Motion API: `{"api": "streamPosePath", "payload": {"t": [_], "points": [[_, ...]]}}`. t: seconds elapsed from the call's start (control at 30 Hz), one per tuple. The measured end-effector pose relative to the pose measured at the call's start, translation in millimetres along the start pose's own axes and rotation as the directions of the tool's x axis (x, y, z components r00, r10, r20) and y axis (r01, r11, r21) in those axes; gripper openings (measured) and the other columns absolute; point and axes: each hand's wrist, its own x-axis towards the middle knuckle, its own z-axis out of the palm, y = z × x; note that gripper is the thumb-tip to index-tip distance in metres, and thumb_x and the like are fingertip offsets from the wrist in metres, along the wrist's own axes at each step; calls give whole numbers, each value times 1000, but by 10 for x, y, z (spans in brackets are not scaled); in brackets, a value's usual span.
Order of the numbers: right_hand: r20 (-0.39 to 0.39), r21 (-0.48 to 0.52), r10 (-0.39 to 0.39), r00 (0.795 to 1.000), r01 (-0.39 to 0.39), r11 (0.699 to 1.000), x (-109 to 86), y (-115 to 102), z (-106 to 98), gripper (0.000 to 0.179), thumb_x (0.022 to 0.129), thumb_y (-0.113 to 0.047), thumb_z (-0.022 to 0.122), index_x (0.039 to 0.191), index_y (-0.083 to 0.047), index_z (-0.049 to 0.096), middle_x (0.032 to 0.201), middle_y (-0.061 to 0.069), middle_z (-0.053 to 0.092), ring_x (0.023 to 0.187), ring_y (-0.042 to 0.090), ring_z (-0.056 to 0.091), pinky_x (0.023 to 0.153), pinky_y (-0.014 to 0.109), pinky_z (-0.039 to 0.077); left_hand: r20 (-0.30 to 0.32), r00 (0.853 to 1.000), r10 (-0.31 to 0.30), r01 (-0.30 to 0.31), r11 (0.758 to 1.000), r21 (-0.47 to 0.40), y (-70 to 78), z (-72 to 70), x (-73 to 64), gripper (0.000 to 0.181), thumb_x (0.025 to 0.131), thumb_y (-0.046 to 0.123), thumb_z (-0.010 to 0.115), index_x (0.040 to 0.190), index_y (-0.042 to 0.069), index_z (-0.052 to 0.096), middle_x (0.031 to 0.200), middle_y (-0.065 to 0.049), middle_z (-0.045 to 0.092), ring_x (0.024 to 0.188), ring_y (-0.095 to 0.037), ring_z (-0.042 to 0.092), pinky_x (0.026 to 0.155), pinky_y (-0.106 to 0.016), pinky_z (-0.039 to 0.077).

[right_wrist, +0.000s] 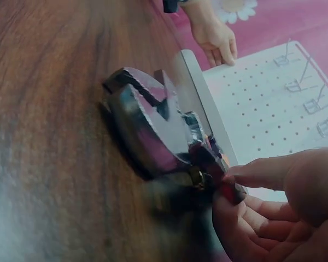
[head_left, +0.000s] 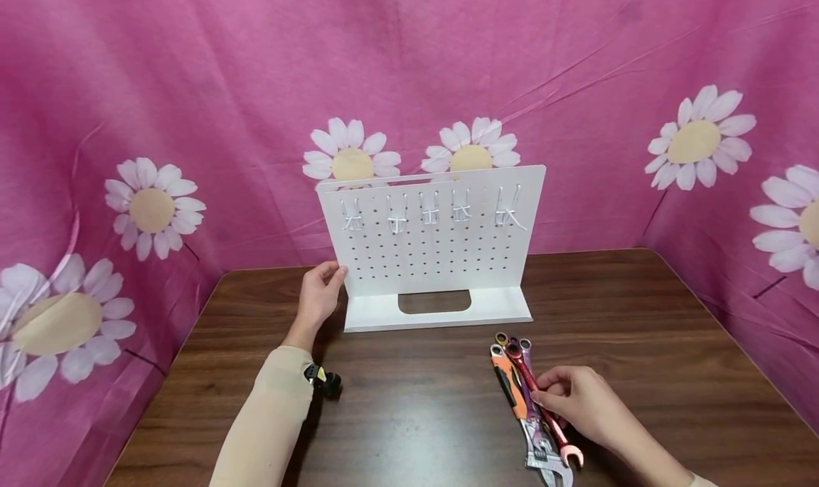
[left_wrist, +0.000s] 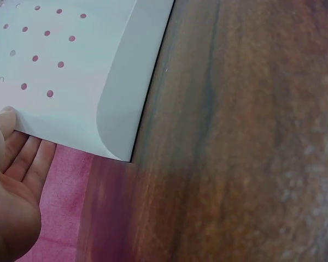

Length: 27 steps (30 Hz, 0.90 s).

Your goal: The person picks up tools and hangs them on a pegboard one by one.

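A white pegboard stand [head_left: 435, 284] stands upright at the back of the table, with several metal hooks [head_left: 430, 210] along its upper part. My left hand [head_left: 320, 291] grips its left edge; in the left wrist view the thumb lies on the front face and the other fingers [left_wrist: 35, 164] go behind. My right hand [head_left: 585, 402] pinches a red ratcheting wrench [head_left: 555, 430] between thumb and fingers. That wrench lies over a bundle with an orange-handled adjustable wrench [head_left: 517, 394] and a purple wrench [head_left: 526, 345]. The bundle's underside is partly hidden.
The brown wooden table [head_left: 409, 394] reaches to a pink curtain [head_left: 256, 82] with daisies behind and at both sides. A small black device [head_left: 329, 384] is strapped on the left wrist. The pegboard's base has a cut-out slot at its middle.
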Motion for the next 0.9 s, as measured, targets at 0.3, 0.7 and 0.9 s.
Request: {"api": "streamPosePath", "payload": {"t": [0.3, 0.7, 0.9], "points": [[121, 141, 3, 993, -20, 990, 18, 109, -99, 15, 100, -10, 75, 100, 5, 77, 81, 7, 74, 62, 5, 61, 55, 26, 57, 16, 1000, -7, 7, 1000, 3, 27, -8, 8, 27, 109, 14, 66, 123, -7, 74, 118, -26, 77, 99, -25, 70, 80, -16, 52], [168, 319, 0, 986, -55, 946, 45, 71, -122, 23, 103, -4, 69, 111, 18, 70, 87, 17, 77, 65, 12, 70, 62, 32, 63, 38, 999, -18, 20, 999, -49, 97, -14, 35, 27, 110, 11, 61, 124, -10, 72, 125, -31, 74, 113, -35, 66, 104, -48, 54], [156, 357, 10, 988, -66, 932, 95, 2, -114, 28, 105, -6, 69, 117, 19, 67, 96, 17, 79, 75, 11, 73, 69, 33, 66, 19, 999, -34, 34, 998, -46, 84, 1, 34, 25, 111, 11, 61, 122, -9, 73, 122, -29, 75, 108, -32, 65, 98, -40, 53]]}}
